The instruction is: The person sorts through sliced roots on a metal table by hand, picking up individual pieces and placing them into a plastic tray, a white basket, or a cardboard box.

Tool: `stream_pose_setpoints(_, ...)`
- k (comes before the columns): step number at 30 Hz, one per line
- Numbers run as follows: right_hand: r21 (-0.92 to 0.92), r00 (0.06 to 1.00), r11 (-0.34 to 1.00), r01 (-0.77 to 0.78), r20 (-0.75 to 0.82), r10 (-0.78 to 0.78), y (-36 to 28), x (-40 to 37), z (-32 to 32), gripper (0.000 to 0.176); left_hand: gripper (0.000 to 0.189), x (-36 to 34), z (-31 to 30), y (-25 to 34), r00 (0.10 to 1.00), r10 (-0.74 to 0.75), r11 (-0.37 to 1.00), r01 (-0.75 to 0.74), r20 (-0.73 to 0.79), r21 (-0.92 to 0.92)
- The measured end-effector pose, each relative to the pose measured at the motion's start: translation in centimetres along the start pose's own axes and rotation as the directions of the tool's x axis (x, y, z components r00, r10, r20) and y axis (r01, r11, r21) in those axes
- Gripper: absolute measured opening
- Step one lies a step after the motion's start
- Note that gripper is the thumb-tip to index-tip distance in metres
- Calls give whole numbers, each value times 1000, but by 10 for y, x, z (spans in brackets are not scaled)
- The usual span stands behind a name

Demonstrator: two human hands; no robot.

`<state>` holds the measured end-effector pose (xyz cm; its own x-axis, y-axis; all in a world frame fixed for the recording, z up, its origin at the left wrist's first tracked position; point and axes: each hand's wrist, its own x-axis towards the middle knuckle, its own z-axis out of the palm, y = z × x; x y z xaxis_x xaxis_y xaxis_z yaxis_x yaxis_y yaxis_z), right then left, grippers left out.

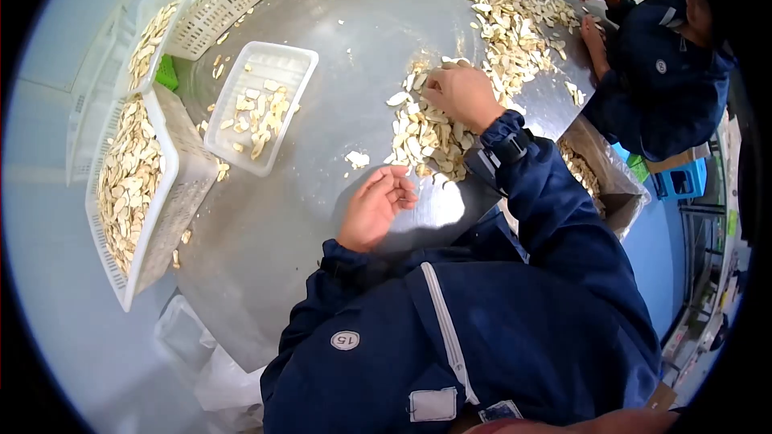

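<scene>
A heap of pale, dried-looking slices (426, 137) lies on the metal table in front of me. My right hand (465, 95) is at the heap's far side, back up, with fingers curled down among the slices. Its fingertips are hidden, so what they hold cannot be made out. Closer to my body, my left hand (378, 205) hovers with the palm turned partly up and the fingers loosely bent, nothing visible in it. Just beyond it sits a small cluster of pale bits (357, 160). A white shallow tray (256, 50) to the left carries some slices.
White perforated baskets (170, 173) full of slices line the table's left edge. A larger slice pile (519, 32) spreads at the far right, beside a co-worker's hands (593, 12). Below the right edge stand a lined box (623, 205) and a blue stool (682, 181).
</scene>
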<state>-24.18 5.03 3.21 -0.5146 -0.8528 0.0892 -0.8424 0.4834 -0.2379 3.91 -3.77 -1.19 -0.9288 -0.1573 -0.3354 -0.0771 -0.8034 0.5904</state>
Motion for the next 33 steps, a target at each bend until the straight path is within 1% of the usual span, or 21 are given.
stream_pose_setpoints(2,6,998,999,-47,52,47,-1,7,4,24,33,-1,-1,-3,1000,17,1000,-17,16,-18)
stream_pose_setpoints(3,47,996,998,-46,72,42,-3,8,2,24,34,-2,-3,-3,999,26,999,-26,25,-25)
stream_pose_setpoints(6,54,996,998,-19,85,15,0,8,6,22,35,-2,-6,-3,997,34,997,-30,67,-66)
stream_pose_setpoints(9,66,999,997,45,14,-46,-3,2,8,20,36,0,-9,-3,994,42,994,-31,104,-105)
stream_pose_setpoints(12,47,990,999,2,142,-9,-11,2,3,18,37,2,-12,-1,988,43,990,-22,150,-138)
stream_pose_setpoints(15,150,984,987,57,157,-81,-9,6,2,19,38,2,-15,-1,988,49,984,-22,148,-178)
stream_pose_setpoints(18,242,983,968,65,150,-103,-11,13,2,20,39,0,-13,2,985,52,985,-22,166,-174)
stream_pose_setpoints(19,291,982,956,25,171,-78,-14,15,-1,20,39,0,-13,2,984,52,983,-21,171,-181)
stream_pose_setpoints(22,330,989,943,37,124,-82,-20,24,-3,19,39,1,-12,5,983,50,982,-16,178,-187)
stream_pose_setpoints(23,234,996,970,69,45,-82,-24,26,-3,18,39,1,-12,4,984,48,983,-15,173,-185)
stream_pose_setpoints(26,224,987,963,150,-98,-131,-18,42,21,17,40,1,-14,3,984,39,983,-7,174,-182)
stream_pose_setpoints(27,219,983,961,171,-104,-151,-18,45,25,16,40,2,-15,4,983,39,983,-6,178,-182)
stream_pose_setpoints(30,109,992,986,125,17,-127,-18,51,29,17,39,2,-16,4,980,44,981,-6,192,-193)
stream_pose_setpoints(33,168,995,986,15,95,-31,-19,44,18,17,39,3,-15,3,978,42,979,0,203,-202)
